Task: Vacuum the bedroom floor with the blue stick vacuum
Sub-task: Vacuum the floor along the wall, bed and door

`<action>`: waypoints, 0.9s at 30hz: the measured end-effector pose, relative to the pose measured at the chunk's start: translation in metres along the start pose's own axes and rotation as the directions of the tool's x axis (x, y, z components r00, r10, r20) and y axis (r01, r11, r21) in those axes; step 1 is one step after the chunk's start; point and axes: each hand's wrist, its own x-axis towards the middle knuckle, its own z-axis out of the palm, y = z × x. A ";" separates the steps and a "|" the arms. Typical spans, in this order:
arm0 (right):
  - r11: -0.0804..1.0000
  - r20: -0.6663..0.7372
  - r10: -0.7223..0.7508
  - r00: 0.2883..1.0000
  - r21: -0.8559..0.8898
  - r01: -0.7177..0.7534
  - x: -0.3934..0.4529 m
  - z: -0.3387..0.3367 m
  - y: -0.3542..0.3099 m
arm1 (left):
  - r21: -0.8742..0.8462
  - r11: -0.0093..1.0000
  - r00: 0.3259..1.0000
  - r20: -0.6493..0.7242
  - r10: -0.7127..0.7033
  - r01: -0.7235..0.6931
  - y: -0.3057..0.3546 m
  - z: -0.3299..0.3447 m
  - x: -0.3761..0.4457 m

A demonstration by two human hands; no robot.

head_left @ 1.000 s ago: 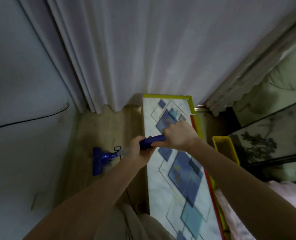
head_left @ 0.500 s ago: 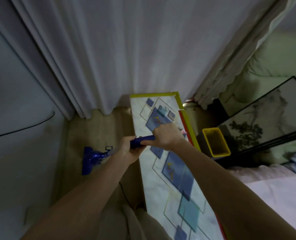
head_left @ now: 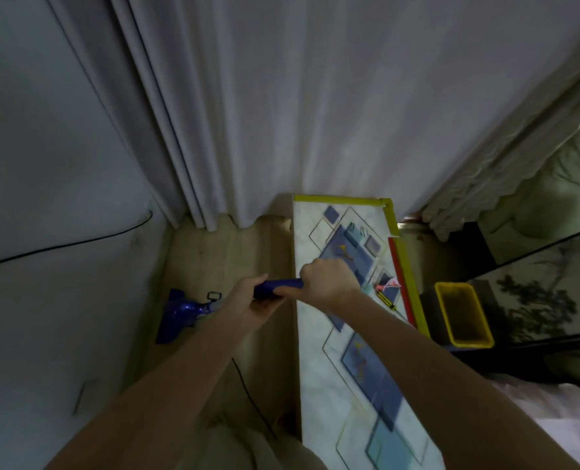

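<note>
Both hands, left hand and right hand, grip the blue stick vacuum, hiding its handle.

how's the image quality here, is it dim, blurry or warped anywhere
Head view: the room is dim and bluish, so the vacuum head reads dark against the floor. Head view: wide-angle warp bends the curtain folds and splays both forearms outward. Head view: the patterned board smears soft toward the bottom edge, while the left hand and right hand on the blue handle stay fairly sharp.
</note>
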 end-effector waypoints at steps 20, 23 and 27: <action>1.000 -0.019 -0.005 1.000 0.010 0.005 0.059 -0.020 -0.010 | -0.022 0.998 0.998 0.001 0.057 -0.057 0.047 0.000 0.031; 0.999 -0.035 -0.031 0.999 -0.005 0.031 0.074 -0.032 -0.009 | -0.057 0.994 0.995 -0.003 0.098 -0.098 0.057 0.005 0.038; 0.996 -0.041 -0.073 0.996 -0.046 0.071 0.083 -0.036 0.001 | -0.121 0.988 0.995 -0.011 0.099 -0.100 0.058 0.015 0.047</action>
